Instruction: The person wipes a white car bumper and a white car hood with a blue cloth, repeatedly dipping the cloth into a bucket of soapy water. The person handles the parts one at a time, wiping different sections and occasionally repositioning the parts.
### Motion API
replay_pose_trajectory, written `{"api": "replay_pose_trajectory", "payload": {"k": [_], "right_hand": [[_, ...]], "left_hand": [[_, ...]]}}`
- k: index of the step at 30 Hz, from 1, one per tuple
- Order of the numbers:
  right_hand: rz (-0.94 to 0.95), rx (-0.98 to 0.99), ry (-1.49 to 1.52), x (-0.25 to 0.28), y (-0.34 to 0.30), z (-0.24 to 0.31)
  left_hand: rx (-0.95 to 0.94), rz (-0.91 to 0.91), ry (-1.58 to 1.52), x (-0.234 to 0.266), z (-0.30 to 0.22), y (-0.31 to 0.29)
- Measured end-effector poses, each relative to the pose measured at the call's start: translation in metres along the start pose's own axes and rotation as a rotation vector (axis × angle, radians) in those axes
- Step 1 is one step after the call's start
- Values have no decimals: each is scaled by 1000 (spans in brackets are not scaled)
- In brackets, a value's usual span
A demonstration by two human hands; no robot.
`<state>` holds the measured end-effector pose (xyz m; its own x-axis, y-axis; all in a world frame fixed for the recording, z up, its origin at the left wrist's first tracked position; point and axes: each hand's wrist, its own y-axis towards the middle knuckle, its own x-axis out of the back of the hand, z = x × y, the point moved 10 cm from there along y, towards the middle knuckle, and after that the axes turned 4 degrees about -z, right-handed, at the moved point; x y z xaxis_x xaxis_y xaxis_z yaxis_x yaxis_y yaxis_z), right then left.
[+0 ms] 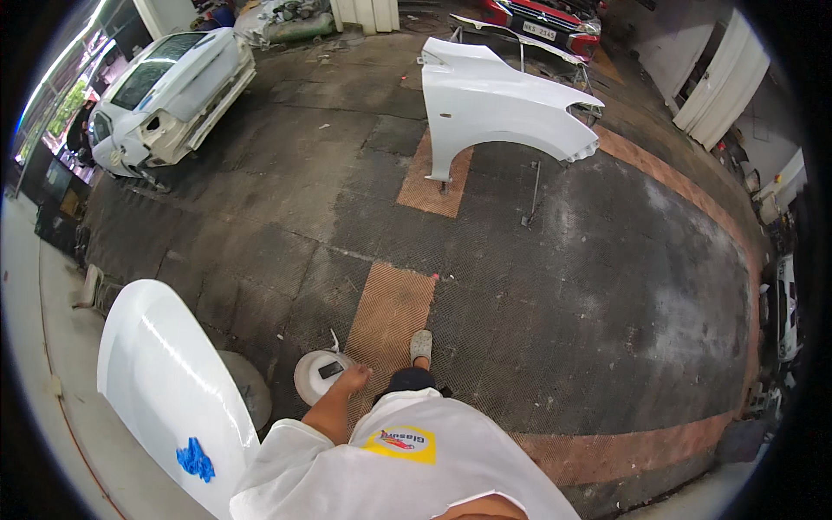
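Note:
My left hand (354,379) hangs low in front of me, beside a round white pail-like container (310,373). A dark flat rectangle (330,370), like a phone, lies on that container's top. Nothing shows in the hand, but its fingers are turned under and too small to make out. My right hand is out of sight. To my left stands a large glossy white curved panel (156,364), with crumpled blue gloves or a cloth (195,459) on it. Farther ahead, a white car fender (494,100) is held up on a thin metal stand (535,195).
A white car (169,100) with its rear bumper off stands at the far left. At the back is a red car (555,26). Orange and black mats (390,303) cover the floor. White curtains (724,82) and car parts (787,308) line the right side.

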<state>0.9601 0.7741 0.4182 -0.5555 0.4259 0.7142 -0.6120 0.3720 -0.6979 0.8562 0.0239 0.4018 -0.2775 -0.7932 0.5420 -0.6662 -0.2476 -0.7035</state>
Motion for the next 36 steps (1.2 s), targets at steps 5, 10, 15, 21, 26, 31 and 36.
{"api": "replay_pose_trajectory", "payload": {"k": [5,10,15,21,26,31,36], "right_hand": [[-87,24,205,62,12,96],[-180,8,370,112,58,142],[-25,112,120,125,132,188],[-45,411,-258,132,280,125],[-130,449,-51,221,346,225],[-37,616,-78,303,414,328],[-42,499,55,361,448,456]], "left_hand": [[-3,-86,52,62,-29,109],[-29,-134,10,121,-133,157],[-70,-279,-47,153,-146,187],[14,-291,-105,72,-152,162],[158,-253,-9,34,-161,95],[188,-216,-174,-5,-155,56],[370,-346,-229,-12,-133,27]]}}
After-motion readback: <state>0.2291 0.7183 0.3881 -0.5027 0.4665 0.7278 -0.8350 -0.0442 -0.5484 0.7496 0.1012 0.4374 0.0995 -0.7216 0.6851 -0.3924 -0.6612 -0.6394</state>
